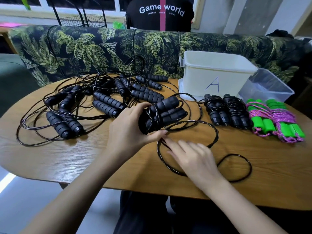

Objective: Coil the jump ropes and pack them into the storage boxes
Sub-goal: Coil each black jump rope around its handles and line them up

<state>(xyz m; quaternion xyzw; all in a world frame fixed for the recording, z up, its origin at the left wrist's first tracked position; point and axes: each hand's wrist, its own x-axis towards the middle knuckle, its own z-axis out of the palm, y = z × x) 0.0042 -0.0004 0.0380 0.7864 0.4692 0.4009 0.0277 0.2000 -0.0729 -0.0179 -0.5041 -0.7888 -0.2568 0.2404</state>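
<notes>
My left hand (128, 127) grips a pair of black jump-rope handles (164, 112) held together, with a few turns of black cord wound round them. The loose rest of that cord (214, 132) loops over the wooden table (67, 159) in front of me. My right hand (190, 154) is blurred, low over the loose loop; whether it pinches the cord I cannot tell. Two coiled black ropes (226, 112) and two coiled green-handled pink ropes (276, 122) lie at the right. A tangled heap of black ropes (104, 100) lies at the left.
A white box marked A (216, 73) stands at the back right, with a clear plastic box (268, 86) beside it. Behind the table runs a leaf-patterned sofa back (101, 48). A person in a black shirt (160, 14) stands beyond it.
</notes>
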